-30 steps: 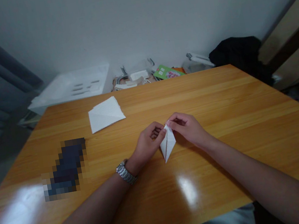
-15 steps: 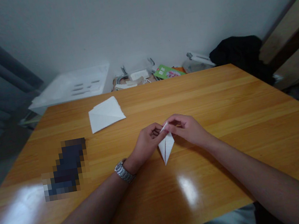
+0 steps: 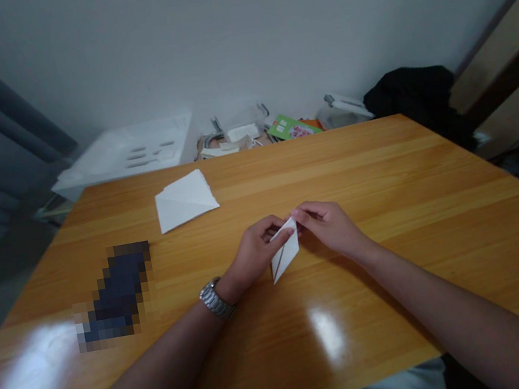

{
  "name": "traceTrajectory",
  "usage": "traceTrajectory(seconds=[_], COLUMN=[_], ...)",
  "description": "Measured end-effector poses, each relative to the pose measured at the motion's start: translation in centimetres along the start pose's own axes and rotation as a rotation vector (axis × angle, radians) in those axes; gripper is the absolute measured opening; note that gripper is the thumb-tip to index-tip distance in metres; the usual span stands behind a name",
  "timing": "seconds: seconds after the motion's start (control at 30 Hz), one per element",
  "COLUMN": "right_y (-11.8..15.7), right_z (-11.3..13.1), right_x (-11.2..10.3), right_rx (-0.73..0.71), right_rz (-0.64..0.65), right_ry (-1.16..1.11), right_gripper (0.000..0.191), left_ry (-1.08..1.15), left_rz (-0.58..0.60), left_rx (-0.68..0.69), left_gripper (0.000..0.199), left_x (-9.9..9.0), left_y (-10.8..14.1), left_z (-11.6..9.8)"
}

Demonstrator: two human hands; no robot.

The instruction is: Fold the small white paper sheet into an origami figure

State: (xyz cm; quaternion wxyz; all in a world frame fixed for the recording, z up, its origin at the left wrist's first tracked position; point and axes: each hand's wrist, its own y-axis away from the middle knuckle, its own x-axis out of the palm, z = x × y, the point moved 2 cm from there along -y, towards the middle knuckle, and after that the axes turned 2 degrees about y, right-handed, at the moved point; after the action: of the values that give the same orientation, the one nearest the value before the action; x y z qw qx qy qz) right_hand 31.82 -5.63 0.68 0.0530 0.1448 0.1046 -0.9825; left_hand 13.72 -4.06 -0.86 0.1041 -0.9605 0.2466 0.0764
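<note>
Folded white paper, pinched in both your hands over the middle of the wooden table
Your left hand clamps it under the thumb, your right hand pinches the top corner; it looks like a folding step, where the next crease calls for aligned edges; white sheets lie beyond, to the left, the near table edge well apart

Folded white paper slants; 1 sharp tip points down-left; probably seamed lengthwise.
</note>
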Motion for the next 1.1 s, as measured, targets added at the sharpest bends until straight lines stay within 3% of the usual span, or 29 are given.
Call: traceTrajectory(seconds=[0.27, 0.47, 0.73, 0.93, 1.1], right_y=[0.0, -0.3, -0.7, -0.6, -0.2], right_z=[0.1, -0.6, -1.3, -1.0, -0.5], right_x=[-0.1, -0.5, -1.1, -1.2, -0.9], right_rx=[-0.014, 0.044, 0.035, 0.035, -0.039], right_rz=[0.026, -0.137, -0.146, -0.053, 0.034], right_ry=[0.008, -0.108, -0.058, 0.016, 0.149], right_gripper=[0.023, 0.027, 0.03, 0.03, 0.026], left_ry=[0.017, 0.028, 0.122, 0.091, 0.048], left_rz=[-0.004, 0.031, -0.195, -0.247, -0.181], left_rx=[-0.035, -0.07, -0.093, -0.129, -0.099], left_gripper=[0.032, 0.033, 0.034, 0.035, 0.032], left_x=[-0.1, 0.0, -0.8, -1.5, -1.2], left_y=[0.0, -0.2, -0.6, -0.5, -0.4], left_z=[0.3, 0.5, 0.8, 0.1, 0.2])
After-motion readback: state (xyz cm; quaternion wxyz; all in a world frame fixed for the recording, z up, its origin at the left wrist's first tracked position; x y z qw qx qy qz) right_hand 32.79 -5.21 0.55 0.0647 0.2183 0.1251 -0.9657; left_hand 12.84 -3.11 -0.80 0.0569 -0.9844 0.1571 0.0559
